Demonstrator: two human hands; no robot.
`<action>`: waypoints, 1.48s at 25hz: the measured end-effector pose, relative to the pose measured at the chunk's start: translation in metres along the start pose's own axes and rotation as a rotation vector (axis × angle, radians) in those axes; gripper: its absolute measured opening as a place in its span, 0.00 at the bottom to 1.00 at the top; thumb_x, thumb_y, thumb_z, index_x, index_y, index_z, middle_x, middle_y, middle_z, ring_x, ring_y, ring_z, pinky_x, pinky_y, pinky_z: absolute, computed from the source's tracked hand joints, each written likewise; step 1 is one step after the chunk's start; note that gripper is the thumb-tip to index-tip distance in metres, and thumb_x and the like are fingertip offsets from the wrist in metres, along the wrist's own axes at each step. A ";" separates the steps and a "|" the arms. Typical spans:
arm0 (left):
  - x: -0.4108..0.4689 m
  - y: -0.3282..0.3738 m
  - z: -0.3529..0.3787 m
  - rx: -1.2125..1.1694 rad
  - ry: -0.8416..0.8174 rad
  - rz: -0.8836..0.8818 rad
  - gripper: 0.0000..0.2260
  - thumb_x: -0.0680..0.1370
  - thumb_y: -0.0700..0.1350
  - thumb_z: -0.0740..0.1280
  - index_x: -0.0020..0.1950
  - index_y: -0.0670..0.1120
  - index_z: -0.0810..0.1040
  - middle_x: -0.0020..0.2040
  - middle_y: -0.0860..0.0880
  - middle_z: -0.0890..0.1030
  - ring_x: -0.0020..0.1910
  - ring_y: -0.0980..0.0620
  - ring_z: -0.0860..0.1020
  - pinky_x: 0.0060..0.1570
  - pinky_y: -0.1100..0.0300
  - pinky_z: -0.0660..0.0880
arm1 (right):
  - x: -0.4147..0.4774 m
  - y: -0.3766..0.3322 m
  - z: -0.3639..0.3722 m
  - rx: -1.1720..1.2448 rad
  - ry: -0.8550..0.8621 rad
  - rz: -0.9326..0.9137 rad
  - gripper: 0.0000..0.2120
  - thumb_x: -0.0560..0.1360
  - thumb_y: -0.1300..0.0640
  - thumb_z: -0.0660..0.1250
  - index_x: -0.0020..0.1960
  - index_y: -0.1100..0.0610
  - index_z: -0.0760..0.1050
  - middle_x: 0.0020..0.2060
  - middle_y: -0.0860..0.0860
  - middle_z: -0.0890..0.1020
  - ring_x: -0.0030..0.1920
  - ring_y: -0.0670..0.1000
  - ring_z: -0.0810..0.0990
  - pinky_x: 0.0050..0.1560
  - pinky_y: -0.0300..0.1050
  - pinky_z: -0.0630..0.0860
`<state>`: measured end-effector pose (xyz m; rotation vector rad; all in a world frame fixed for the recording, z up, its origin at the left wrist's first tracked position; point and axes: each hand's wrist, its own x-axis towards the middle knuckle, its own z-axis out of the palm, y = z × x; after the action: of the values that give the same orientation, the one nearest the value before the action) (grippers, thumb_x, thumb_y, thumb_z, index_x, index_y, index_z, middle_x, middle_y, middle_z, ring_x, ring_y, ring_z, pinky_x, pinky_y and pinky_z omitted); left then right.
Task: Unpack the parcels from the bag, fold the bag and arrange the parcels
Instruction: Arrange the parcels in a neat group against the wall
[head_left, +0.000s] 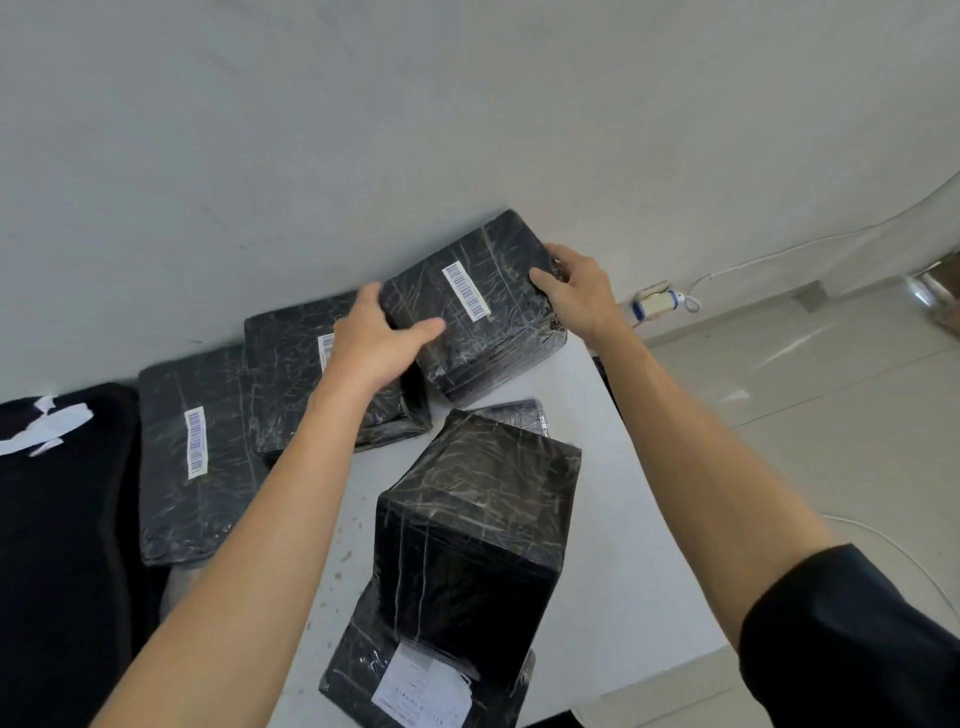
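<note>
Left hand (374, 343) grips the near-left corner of the far parcel (467, 306), thumb lying across its top face, fingers wrapped over the edge. Right hand (574, 293) grips the opposite, right-hand edge of the same parcel, fingers curled on top. Both forearms bare; a dark sleeve (852, 639) shows on the right upper arm.

The held parcel is black, wrapped in clear tape, with a white barcode label (466, 290) on top. It sits at the far corner of the white table (618, 509), against the grey wall (311, 130); whether it is lifted or resting on the table cannot be told.

Just left of it lies a second flat parcel (301, 374), partly under the left hand, barcode strip partly covered. Further left, a third parcel (192, 457) with its own barcode strip, overlapped by the second at their shared edge.

Nearer the camera, a boxy parcel (478, 545) stands on top of a flat parcel with a white paper label (415, 680). Another small parcel (519, 415) peeks out behind the boxy one.

At far left, a black bag (62, 545) with torn white label scraps.

On the tiled floor (805, 389) to the right, a power strip (657, 301) with a white cable.
</note>
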<state>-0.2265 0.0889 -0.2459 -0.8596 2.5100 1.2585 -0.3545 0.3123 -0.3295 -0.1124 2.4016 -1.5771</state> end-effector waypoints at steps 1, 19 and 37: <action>-0.024 0.005 0.002 0.180 -0.089 0.058 0.46 0.69 0.72 0.72 0.80 0.55 0.61 0.70 0.53 0.71 0.69 0.50 0.72 0.67 0.51 0.70 | -0.002 0.003 0.005 -0.002 0.029 0.005 0.17 0.83 0.55 0.65 0.71 0.52 0.78 0.53 0.50 0.86 0.47 0.46 0.84 0.47 0.44 0.79; -0.108 0.004 -0.035 0.277 -0.431 -0.210 0.59 0.48 0.78 0.73 0.77 0.54 0.70 0.71 0.46 0.76 0.65 0.42 0.78 0.66 0.45 0.73 | -0.120 0.039 0.006 -0.013 0.207 0.196 0.18 0.81 0.45 0.69 0.64 0.54 0.73 0.58 0.54 0.81 0.55 0.53 0.81 0.52 0.46 0.76; -0.144 -0.170 -0.090 -0.800 -0.178 -0.034 0.22 0.77 0.57 0.67 0.66 0.47 0.82 0.62 0.44 0.84 0.59 0.47 0.83 0.57 0.53 0.81 | -0.286 0.081 -0.005 0.628 0.087 0.506 0.22 0.78 0.42 0.70 0.62 0.58 0.81 0.56 0.63 0.87 0.51 0.67 0.87 0.44 0.50 0.84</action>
<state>-0.0040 -0.0022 -0.2422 -0.8591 1.8164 2.2538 -0.0742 0.4088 -0.3503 0.6363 1.6754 -1.9820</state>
